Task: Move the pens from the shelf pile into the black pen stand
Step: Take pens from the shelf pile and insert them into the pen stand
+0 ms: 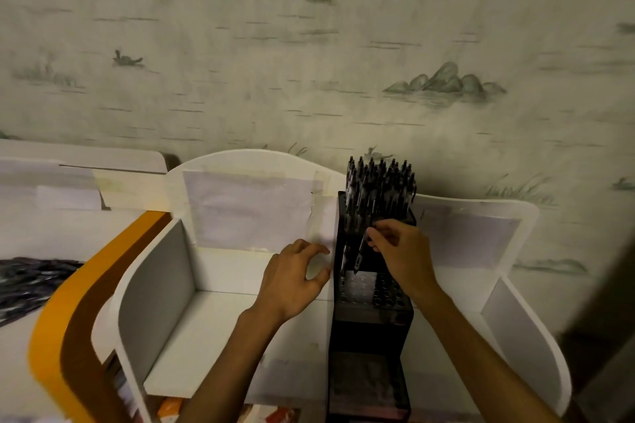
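Note:
The tall black pen stand (371, 323) sits in a white shelf unit (240, 319), right of centre. Several dark pens (379, 185) stand upright in its back rows. My right hand (400, 256) pinches one dark pen (360, 254) and holds it tip-down over the stand's front holes. My left hand (293, 280) rests against the stand's left side, fingers loosely curled and holding nothing. A dark pile of pens (25, 282) lies at the far left, blurred.
The white shelf has curved side panels and an empty left bay. An orange and brown curved panel (68, 319) stands left of it. Patterned wallpaper fills the background. Colourful items show below the shelf's front edge.

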The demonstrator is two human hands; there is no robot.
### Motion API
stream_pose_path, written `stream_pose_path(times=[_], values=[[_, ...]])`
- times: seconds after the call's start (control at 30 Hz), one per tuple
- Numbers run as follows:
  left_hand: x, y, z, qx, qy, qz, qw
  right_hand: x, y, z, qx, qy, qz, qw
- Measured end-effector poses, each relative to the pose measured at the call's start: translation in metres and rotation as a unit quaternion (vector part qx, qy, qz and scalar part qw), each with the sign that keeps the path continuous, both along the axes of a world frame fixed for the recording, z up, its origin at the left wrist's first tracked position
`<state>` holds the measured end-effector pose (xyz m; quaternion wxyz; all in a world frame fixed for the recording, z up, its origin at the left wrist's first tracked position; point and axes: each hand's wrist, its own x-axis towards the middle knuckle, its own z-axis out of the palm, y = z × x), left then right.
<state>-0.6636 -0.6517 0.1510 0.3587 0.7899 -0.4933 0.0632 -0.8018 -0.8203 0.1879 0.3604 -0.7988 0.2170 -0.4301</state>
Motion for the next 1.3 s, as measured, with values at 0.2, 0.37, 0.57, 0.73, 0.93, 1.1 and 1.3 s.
stream_pose_path(times=[0.2,0.37,0.57,0.73,0.93,1.1,1.3], values=[[-0.003,0.0,-0.006,0.006,0.023,-0.004,1.0,0.007,0.001,-0.009,-0.043,0.027,-0.016,0.999],[-0.003,0.001,-0.008,0.017,0.013,-0.003,1.0,0.005,0.004,-0.015,-0.039,0.041,-0.007,0.998],[-0.004,0.0,-0.01,0.034,0.012,0.003,0.999,0.007,0.003,-0.016,-0.068,0.066,-0.016,0.995],[-0.008,0.0,-0.009,0.039,0.018,0.013,0.999,0.012,0.001,-0.023,-0.082,0.121,-0.006,0.989],[-0.01,0.005,-0.009,0.051,0.02,0.027,0.998,0.008,0.0,-0.042,-0.079,0.16,-0.017,0.984],[-0.015,0.012,-0.007,0.069,0.022,0.049,0.996,-0.006,0.005,-0.036,-0.073,0.157,-0.007,0.985],[-0.017,0.039,-0.001,0.092,-0.019,0.096,0.991,-0.015,0.029,-0.027,-0.091,0.181,0.075,0.976]])
